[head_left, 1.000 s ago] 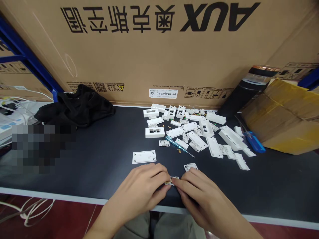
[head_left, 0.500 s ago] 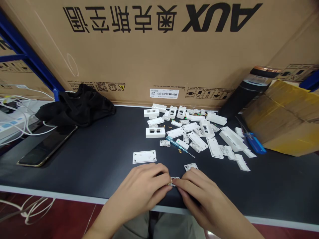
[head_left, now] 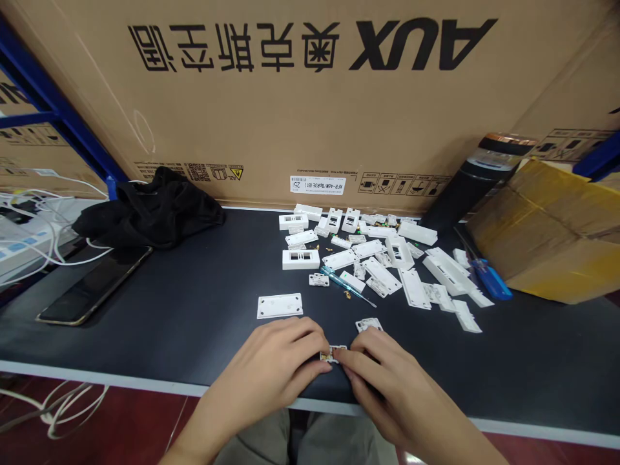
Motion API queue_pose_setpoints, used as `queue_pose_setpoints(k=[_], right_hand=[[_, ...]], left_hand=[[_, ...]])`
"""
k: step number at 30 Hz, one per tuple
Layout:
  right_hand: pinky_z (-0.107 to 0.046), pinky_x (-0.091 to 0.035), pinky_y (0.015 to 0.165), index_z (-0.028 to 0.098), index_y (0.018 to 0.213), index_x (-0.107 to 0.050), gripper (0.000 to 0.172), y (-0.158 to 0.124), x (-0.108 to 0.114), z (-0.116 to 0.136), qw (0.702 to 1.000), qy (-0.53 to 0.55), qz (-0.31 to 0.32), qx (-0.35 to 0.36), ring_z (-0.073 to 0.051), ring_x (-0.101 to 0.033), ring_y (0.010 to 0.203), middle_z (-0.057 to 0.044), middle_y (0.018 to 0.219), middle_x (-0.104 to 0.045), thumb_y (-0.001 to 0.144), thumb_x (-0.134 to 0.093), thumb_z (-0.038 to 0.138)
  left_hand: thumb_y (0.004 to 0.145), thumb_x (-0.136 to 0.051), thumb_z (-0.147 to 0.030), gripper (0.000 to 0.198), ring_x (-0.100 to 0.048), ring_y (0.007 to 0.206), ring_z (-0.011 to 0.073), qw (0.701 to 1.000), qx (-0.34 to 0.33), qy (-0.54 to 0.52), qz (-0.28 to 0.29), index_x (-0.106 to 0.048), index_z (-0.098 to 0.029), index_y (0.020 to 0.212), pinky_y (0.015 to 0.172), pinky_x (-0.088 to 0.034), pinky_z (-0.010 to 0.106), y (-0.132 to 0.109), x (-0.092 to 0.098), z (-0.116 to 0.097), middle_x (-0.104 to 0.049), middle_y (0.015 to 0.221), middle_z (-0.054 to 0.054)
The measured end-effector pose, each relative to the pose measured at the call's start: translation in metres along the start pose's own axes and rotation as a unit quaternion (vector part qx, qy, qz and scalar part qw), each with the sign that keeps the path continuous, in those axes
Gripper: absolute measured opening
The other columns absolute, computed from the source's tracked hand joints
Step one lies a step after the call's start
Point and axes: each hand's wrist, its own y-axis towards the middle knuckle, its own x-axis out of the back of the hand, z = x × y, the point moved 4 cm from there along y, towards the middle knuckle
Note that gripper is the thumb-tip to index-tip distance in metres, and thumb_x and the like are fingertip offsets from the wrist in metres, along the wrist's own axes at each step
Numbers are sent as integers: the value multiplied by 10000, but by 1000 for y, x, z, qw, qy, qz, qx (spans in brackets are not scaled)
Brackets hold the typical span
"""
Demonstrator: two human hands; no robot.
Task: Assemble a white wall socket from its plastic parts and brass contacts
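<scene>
Near the front of the black table, a small white plastic housing with brass-coloured metal inside sits between my fingertips. My left hand pinches its left end, thumb below and fingers above. My right hand is closed at its right end, with a fingertip pressed onto it. Just above my right hand lies a similar white plastic piece, partly covered by the fingers. A flat white plate with dark corner holes rests beyond my left hand. Farther back is a teal screwdriver.
Several white plastic parts and tiny brass bits lie scattered at the back. A blue-handled screwdriver, a taped carton and a black bottle stand or lie right. A phone and black cloth are left; a large cardboard box stands behind.
My left fingers have shifted slightly left, showing more of the housing and its brass-coloured inside. The view has tilted a little. My right hand stays at the housing.
</scene>
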Motion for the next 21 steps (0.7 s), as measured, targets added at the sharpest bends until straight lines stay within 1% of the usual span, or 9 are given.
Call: queue_pose_setpoints(k=[4,7,14,21], right_hand=[[-310,-472,719,196,1075,-659,253,0,1,1,1000,-2,-8,-1,-179,-533,821,-49,891,-563,1006,-436,99],[-310,-467,712,195,1045,-658,244,-1,0,1,1000,-4,-8,-4,-181,-532,820,-50,887,-562,1001,-439,97],[-323,-467,736,202,1086,-633,240,-1,-1,0,1000,4,-2,-2,-187,-525,839,-50,906,-559,1004,-440,86],[-325,-454,716,194,978,-614,214,-1,-2,2,1000,-15,-9,3,-190,-502,815,-50,885,-542,982,-438,71]], left_hand=[[1066,-536,-329,120,-647,935,163,1000,-14,12,1,-631,-263,1101,822,-505,302,0,0,-1,-673,1092,-8],[1072,-520,-325,148,-648,917,158,999,-26,18,-8,-653,-260,1076,804,-502,296,0,0,-3,-674,1086,-1],[1058,-535,-300,129,-655,907,161,999,-34,22,-14,-648,-247,1029,802,-513,303,1,0,-3,-680,1066,-8],[1057,-518,-276,160,-634,851,154,998,-41,49,-5,-658,-244,986,774,-511,299,0,0,-6,-668,1039,0]])
